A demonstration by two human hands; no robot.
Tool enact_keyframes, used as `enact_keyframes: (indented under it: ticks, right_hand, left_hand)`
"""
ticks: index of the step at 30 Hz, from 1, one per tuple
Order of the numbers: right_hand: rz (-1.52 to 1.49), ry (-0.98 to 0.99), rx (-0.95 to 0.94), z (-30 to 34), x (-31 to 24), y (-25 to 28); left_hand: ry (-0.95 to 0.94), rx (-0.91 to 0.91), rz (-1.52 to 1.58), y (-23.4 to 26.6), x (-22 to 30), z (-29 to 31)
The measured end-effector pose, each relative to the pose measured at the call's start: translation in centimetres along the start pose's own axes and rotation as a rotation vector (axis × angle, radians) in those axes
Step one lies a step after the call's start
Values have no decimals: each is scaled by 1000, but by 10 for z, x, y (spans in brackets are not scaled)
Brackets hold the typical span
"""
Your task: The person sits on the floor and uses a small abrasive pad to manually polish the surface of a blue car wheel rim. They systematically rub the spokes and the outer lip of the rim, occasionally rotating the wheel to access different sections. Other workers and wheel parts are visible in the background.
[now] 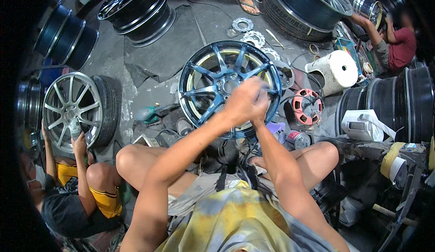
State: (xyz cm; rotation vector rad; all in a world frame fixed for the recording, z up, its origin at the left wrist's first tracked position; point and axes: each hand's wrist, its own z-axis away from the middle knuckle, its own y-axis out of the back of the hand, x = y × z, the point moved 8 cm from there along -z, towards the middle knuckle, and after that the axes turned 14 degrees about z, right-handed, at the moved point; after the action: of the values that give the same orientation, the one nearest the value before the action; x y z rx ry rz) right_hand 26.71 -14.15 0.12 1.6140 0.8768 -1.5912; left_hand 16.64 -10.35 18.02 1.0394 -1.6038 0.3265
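Note:
A dark blue multi-spoke wheel rim (pixel 206 91) lies tilted in front of my crossed legs, its spoked face toward me. Over its right-hand spokes my left hand (pixel 244 98) is closed, its fingers curled and blurred by motion. Close against it is my right hand (pixel 259 109), largely hidden behind the left, with its fingers smeared. Whatever the hands may hold does not show. A pale yellow ring (pixel 195 98) shows inside the rim, between the spokes.
At left a co-worker's hand (pixel 79 144) holds a tool against a silver wheel (pixel 72 102). More rims (pixel 140 16) stand farther back. To the right are a pink cable reel (pixel 307 107), a white stool (pixel 337 69) and a can (pixel 299 139). A green power tool (pixel 147 114) lies left of the rim.

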Motion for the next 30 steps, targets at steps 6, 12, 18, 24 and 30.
enact_keyframes:
  ticks: [6, 12, 18, 24, 30]
  right_hand:
    - [964, 136, 243, -3, -11, 3]
    - [900, 100, 210, -2, -18, 5]
    - [798, 98, 236, -1, -20, 7]
    - [800, 17, 212, -1, -17, 13]
    - [820, 37, 199, -2, -12, 11]
  left_hand:
    - [568, -289, -569, 26, -132, 69]
    - [511, -306, -710, 0, -168, 78]
    - [423, -290, -830, 1, -192, 58]
    - [450, -302, -839, 7, -183, 61]
    - [361, -372, -910, 15, -188, 54]
